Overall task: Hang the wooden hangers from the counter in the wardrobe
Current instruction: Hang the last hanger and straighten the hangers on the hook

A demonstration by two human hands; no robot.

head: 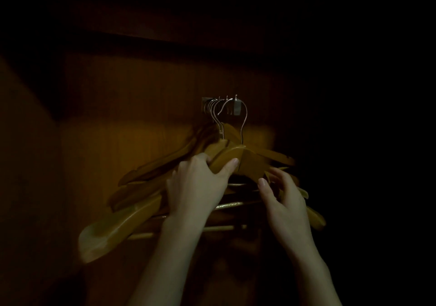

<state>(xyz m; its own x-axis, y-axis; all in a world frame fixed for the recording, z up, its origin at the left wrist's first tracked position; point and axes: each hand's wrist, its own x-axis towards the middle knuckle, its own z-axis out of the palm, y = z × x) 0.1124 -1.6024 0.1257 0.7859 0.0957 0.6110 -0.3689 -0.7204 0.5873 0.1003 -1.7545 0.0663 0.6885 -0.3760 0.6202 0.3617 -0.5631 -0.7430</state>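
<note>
1. Nearest the camera, two bare forearms reach up into the wardrobe. The left hand is clenched around the shoulder of the nearest wooden hanger, thumb over its front face just beside the neck.
2. The right hand sits lower and to the right, fingers curled loosely among the hanger arms and crossbars; in this dim light I cannot tell whether it grips one or only steadies them.
3. A bunch of wooden hangers hangs fanned out, their wire hooks crowded together on a small metal fitting at the far centre.
4. The held hanger's hook loops up to that fitting and appears seated on it, so the task looks well advanced: several hang already, and this one seems to need only settling and letting go.
5. The desk the hangers come from is out of view, so how many remain cannot be judged.
6. The room is very dark. Warm brown panels form the wardrobe's back and left side, with a shelf edge above; the right falls into blackness.
</note>
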